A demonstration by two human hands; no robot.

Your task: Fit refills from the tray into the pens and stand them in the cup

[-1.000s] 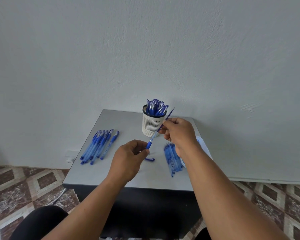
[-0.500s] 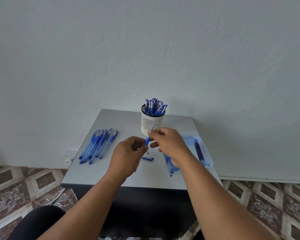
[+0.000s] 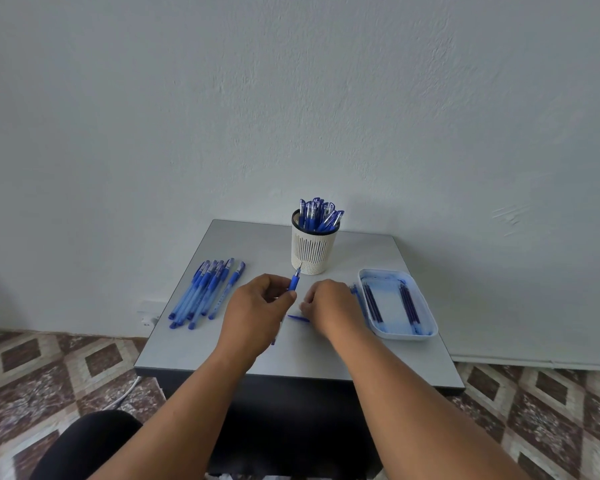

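- A row of blue pens (image 3: 207, 293) lies on the grey tabletop (image 3: 361, 247), left of the grip.
- The left hand (image 3: 257, 313) makes the grip: fingers curled round a blue pen (image 3: 295, 280), tip pointing up towards the cup.
- A white slotted cup (image 3: 313, 251), full of pens, stands just beyond the grip.
- A blue cap (image 3: 298, 319) lies just right of the grip.
- The right hand (image 3: 331, 308) rests knuckles-up beside the cap; whether it holds anything I cannot tell.
- Farthest right, a tray (image 3: 426, 308) holds dark refills (image 3: 373, 304).

Grey table (image 3: 368, 258) against plain pale wall (image 3: 291, 98), diamond-patterned tile floor (image 3: 49, 375).
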